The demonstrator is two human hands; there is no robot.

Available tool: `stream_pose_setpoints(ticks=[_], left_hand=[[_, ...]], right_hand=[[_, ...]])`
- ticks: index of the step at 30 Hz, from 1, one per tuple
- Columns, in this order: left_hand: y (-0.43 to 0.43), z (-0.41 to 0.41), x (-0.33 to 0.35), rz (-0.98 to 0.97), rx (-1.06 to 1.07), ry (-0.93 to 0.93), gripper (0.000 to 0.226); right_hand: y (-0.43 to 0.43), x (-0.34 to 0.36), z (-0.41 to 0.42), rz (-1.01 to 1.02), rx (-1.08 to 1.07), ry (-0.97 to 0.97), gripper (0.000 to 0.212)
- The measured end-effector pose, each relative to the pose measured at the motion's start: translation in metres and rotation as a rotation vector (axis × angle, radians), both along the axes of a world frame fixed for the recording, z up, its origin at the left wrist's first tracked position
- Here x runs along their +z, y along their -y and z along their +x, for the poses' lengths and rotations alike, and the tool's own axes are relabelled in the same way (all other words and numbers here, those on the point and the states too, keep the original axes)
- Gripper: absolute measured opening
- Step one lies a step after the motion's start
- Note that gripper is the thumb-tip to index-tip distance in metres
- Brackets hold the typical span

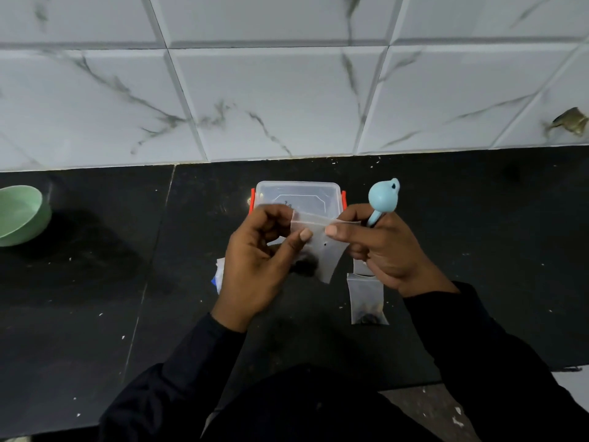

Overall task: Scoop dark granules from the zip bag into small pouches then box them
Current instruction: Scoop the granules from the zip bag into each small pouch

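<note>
Above the black counter I hold a small clear pouch (322, 250) with dark granules at its bottom. My left hand (258, 266) pinches its top left edge. My right hand (382, 250) pinches the top right edge, with a light blue scoop (382, 197) tucked under its fingers, bowl pointing up. Behind the hands stands a clear plastic box (298, 194) with orange clips. A second pouch (366, 298) with dark granules lies flat on the counter below my right hand. A white and blue bag (218, 275) shows partly behind my left hand.
A pale green bowl (20, 213) sits at the far left of the counter. A marbled tile wall (287, 90) rises right behind the box. The counter's front edge (567, 368) runs near my body at lower right.
</note>
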State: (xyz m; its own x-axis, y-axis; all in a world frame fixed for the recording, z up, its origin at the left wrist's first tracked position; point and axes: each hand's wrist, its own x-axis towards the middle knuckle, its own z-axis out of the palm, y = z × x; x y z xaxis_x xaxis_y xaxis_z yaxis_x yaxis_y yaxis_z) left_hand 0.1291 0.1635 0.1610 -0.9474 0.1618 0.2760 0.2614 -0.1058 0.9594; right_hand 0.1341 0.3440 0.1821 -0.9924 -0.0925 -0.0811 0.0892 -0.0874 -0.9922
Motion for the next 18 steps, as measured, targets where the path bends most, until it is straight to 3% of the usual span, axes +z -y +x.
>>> stream_pose_setpoints(ticks=[6,9,12,18], left_hand=[[0.006,-0.004,-0.005,-0.043,-0.032,0.015,0.011],[0.009,-0.005,-0.011,-0.006,-0.053,0.045,0.016],[0.014,-0.005,-0.019,-0.098,-0.148,0.087,0.025],[0.014,0.000,-0.022,-0.099,-0.228,0.167,0.019]], right_hand=[[0.004,0.000,0.002,0.027,0.013,-0.037,0.014],[0.004,-0.002,0.001,-0.035,-0.006,-0.023,0.016],[0.002,-0.002,-0.001,-0.121,-0.012,0.010,0.015],[0.002,0.000,-0.001,-0.149,-0.010,0.043,0.019]])
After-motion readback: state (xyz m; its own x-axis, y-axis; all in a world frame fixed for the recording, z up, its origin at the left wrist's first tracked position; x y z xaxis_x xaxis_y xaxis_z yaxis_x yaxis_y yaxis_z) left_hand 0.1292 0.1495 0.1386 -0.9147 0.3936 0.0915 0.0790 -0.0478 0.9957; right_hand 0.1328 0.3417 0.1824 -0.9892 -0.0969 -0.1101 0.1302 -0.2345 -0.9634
